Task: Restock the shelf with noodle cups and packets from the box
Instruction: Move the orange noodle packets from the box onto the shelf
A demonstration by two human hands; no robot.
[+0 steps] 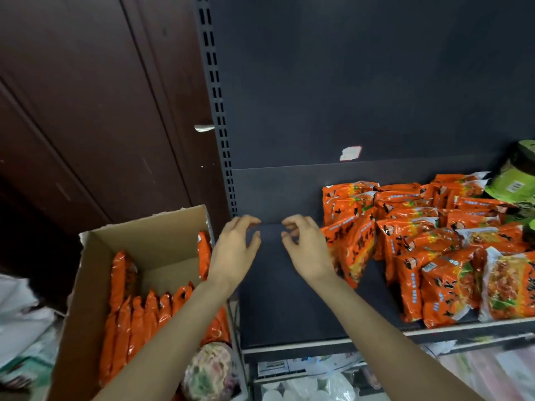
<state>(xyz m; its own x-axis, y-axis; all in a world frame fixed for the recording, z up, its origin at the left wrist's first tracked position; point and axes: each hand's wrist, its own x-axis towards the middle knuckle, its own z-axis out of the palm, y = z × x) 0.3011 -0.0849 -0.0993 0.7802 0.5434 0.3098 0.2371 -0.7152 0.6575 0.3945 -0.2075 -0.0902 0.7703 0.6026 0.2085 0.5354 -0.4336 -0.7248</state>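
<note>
**Over the bare shelf, both hands empty; the packets wait down to the left**

Head view. Above the bare left stretch of the dark shelf (289, 299) both hands hover side by side, palms down, holding nothing. The left hand (236, 250) has its fingers loosely curled, thumb apart from them, and so does the right hand (307, 250); only a narrow gap of shelf shows between the two. Neither touches a packet, and I cannot tell whether the fingertips touch the shelf itself.

The stock to be moved lies down and to the left of the hands, in the open cardboard box (95, 273). A row of orange noodle packets (144, 319) stands on edge there, their long axes running up and down, packed face to face across the box from left to right. One further packet (203, 256) leans against the box's right wall, just beside the left wrist. A noodle cup (210, 369) shows at the box's lower right corner, partly under the left forearm.

The left hand is plainly the nearer to the box; the right would have to cross the body to reach it. My judgement is that the coming move is a reach down-left into the row, gripping packets across their thin faces.

To the right of the hands, stacked orange packets (419, 241) already fill the shelf, the nearest close beside the right hand. Green packages (512, 180) sit at the far right.
</note>
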